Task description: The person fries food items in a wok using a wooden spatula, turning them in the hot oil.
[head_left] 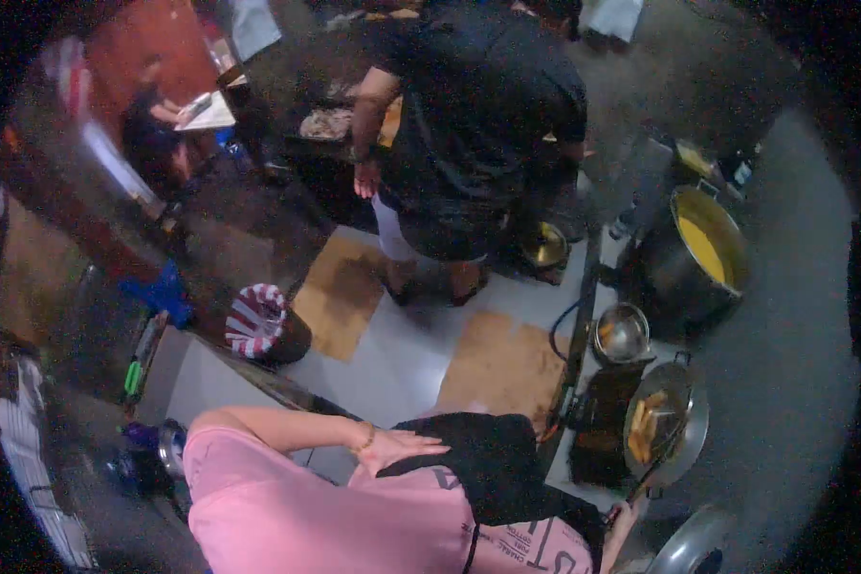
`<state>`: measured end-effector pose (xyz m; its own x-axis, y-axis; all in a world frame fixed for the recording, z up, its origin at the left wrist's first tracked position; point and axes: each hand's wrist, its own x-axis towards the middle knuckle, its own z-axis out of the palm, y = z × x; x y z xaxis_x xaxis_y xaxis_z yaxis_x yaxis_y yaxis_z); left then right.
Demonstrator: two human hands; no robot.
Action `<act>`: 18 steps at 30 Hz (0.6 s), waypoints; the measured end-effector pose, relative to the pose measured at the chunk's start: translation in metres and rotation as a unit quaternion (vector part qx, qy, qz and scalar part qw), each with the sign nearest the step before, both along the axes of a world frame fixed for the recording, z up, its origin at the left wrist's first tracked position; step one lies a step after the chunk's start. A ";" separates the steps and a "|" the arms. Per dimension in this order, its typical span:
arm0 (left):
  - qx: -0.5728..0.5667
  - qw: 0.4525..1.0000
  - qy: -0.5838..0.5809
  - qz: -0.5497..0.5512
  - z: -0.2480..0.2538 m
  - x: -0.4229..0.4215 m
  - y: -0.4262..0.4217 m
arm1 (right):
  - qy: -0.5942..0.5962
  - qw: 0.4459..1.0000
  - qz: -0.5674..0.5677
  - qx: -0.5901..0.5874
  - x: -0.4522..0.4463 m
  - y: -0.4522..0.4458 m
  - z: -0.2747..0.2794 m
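Note:
My left hand (399, 450) rests against the black cloth (478, 450) at my waist, its fingers stretched out and lying flat. At the lower right, my right hand (622, 529) is closed round the handle of a long dark utensil (652, 471). This utensil reaches into a wide pan (696, 435), where long golden-brown pieces (643, 430) lie. The lower part of my right hand is partly hidden by the frame's bottom edge. A metal bowl (624, 333) stands just beyond the pan.
A large dark pot (679, 277) with yellow contents stands at the right. A person in black (478, 124) stands ahead. Flattened cardboard (497, 368) lies on the floor, near a bin with a striped liner (256, 320). Another person (153, 120) is at the upper left.

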<state>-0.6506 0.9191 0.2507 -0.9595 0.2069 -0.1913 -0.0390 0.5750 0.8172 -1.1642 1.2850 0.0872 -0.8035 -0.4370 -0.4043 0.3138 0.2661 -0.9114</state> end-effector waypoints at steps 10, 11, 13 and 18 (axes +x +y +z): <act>0.007 0.999 0.012 0.035 -0.006 0.020 -0.002 | -0.112 0.986 -0.121 0.028 -0.032 -0.020 -0.008; 0.019 0.998 0.043 0.032 -0.009 0.020 -0.001 | -0.081 0.990 -0.112 0.038 -0.036 -0.029 -0.005; 0.039 0.996 0.075 0.017 -0.014 0.023 -0.001 | 0.045 0.992 -0.079 0.083 -0.025 -0.062 0.038; -0.016 1.000 0.024 -0.002 -0.001 0.023 -0.001 | 0.180 0.966 -0.178 0.052 -0.082 -0.047 -0.006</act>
<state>-0.6280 0.9176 0.2494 -0.9669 0.2051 -0.1516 0.0024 0.6016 0.7988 -1.2467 1.2384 0.0807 -0.9922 -0.0785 -0.0971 0.0698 0.2961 -0.9526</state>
